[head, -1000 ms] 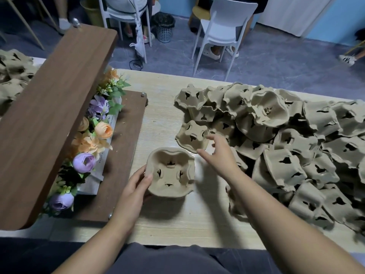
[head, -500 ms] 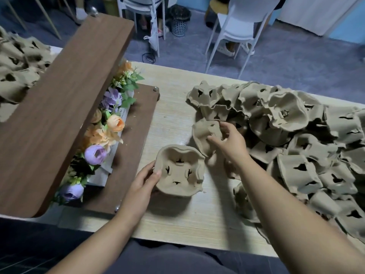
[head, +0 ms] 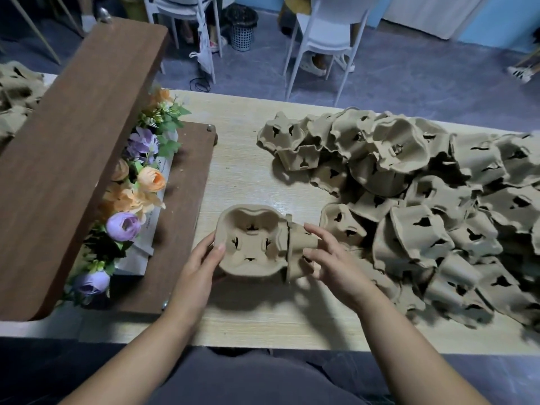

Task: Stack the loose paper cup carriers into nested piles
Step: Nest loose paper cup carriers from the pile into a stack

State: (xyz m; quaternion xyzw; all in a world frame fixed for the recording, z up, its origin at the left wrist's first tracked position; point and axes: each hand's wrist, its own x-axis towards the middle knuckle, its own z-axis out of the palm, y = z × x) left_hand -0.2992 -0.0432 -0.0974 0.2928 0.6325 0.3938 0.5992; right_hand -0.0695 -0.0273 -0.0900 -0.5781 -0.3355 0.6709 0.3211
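Observation:
A nested pile of brown paper cup carriers stands open side up on the light wooden table. My left hand grips its left rim. My right hand holds a single carrier tipped on edge against the pile's right side, its cup bottoms pointing right. A big heap of loose carriers covers the right half of the table, most lying upside down.
A dark wooden box with its lid raised stands at left, artificial flowers inside. More carriers lie behind the lid. White chairs and a small bin stand on the floor beyond the table.
My right hand took a carrier from the heap's near edge and brought it left, on edge, up against the pile. My left hand stayed on the pile's rim.

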